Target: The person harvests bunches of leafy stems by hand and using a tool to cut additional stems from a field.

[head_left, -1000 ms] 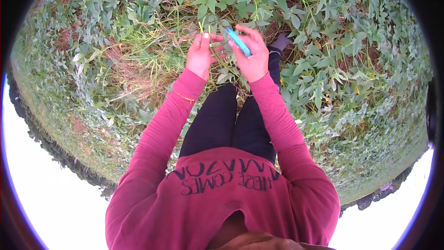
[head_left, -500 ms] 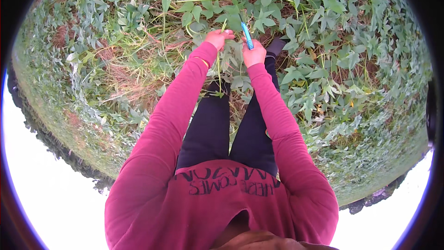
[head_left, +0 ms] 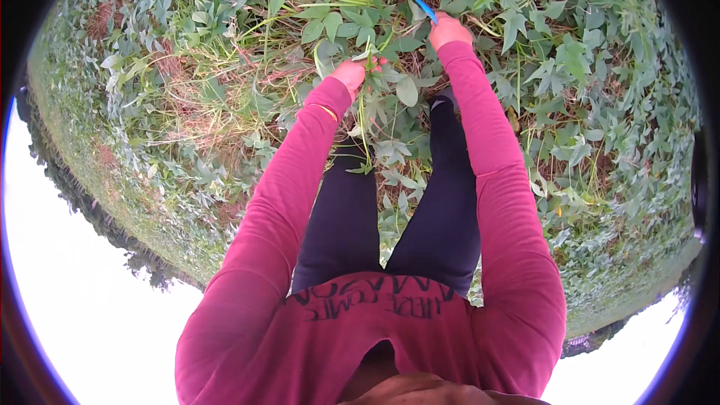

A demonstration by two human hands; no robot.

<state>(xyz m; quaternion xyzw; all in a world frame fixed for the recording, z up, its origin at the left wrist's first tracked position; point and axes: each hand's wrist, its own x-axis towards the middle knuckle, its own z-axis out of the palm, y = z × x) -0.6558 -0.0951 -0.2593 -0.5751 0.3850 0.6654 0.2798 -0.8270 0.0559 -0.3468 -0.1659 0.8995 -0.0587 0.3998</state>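
Observation:
My left hand (head_left: 349, 74) is closed around a small bunch of green vine stems (head_left: 363, 116), which hang down below the fist towards my legs. Leaves partly cover its fingertips. Farther forward and to the right, my right hand (head_left: 451, 31) grips a slim blue-handled knife (head_left: 426, 10). The blue handle points up and left out of the fist, and its blade cannot be made out among the leaves. Leafy green vines (head_left: 406, 90) fill the ground between and around both hands.
Dense low vines (head_left: 577, 97) spread on both sides, with dry brown grass (head_left: 199, 124) at the left. My dark-trousered legs (head_left: 337, 217) stand among the plants, one shoe (head_left: 444, 96) below my right hand. A dark tree line (head_left: 112, 229) edges the field.
My right hand has moved forward and right with the knife, away from my left hand. My left hand has shifted slightly back towards me, still holding the stems.

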